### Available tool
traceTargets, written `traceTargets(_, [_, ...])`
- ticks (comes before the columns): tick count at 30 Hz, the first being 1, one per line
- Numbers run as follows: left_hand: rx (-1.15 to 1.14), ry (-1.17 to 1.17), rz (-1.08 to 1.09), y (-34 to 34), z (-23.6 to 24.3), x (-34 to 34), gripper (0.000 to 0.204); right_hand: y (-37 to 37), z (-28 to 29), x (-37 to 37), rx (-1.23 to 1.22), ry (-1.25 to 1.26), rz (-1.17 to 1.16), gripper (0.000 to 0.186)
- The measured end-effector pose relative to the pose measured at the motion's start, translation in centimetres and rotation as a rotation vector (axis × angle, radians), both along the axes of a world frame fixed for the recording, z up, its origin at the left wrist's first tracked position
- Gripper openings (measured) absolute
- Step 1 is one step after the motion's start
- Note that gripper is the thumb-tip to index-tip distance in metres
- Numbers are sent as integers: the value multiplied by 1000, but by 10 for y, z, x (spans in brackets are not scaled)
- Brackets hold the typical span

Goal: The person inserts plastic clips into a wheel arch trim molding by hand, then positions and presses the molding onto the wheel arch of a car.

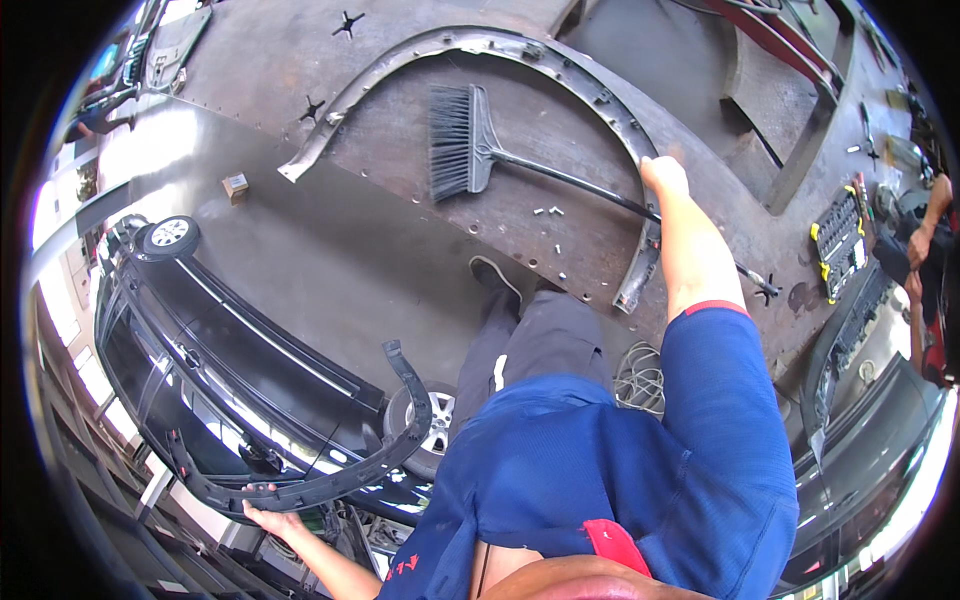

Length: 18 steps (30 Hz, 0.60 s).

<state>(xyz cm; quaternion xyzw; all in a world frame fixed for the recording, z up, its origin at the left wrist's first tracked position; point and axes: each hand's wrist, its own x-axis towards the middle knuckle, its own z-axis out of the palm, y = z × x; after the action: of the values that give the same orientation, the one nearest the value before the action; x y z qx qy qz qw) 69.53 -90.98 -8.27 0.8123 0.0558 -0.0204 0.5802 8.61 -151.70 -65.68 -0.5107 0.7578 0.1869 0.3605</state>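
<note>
My left hand (268, 514) grips a dark curved wheel arch trim (345, 482) near the middle of its bend, out at my left side beside a black car. In front of me, a second wheel arch trim (480, 42), greyish and dusty with clips along it, lies in a wide arc on the metal worktable (385, 180). My right hand (665, 175) is closed around this one's right leg. Inside the arc is a broom (466, 140) with dark bristles. Its handle (585, 187) runs rightward and crosses the trim's right leg just below my right hand.
Small pale fasteners (548, 212) lie near the table edge. To the right are a tool set (840, 240) and another dark car (860, 470). The black car (230, 350) stands at the left. A small box (236, 187) and coiled cable (640, 380) are on the floor.
</note>
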Motion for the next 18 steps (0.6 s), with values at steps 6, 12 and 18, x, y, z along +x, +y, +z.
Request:
traceTargets(6, [2, -6, -39, -41, -6, 19, 36, -13, -18, 10, 152, 48, 40, 40])
traceTargets(12, [-29, -26, -38, -59, -2, 30, 39, -36, -11, 20, 299, 90, 191, 42])
traceTargets(18, [-45, -25, -36, -61, 10, 34, 45, -49, -50, -14, 463, 18, 596, 35])
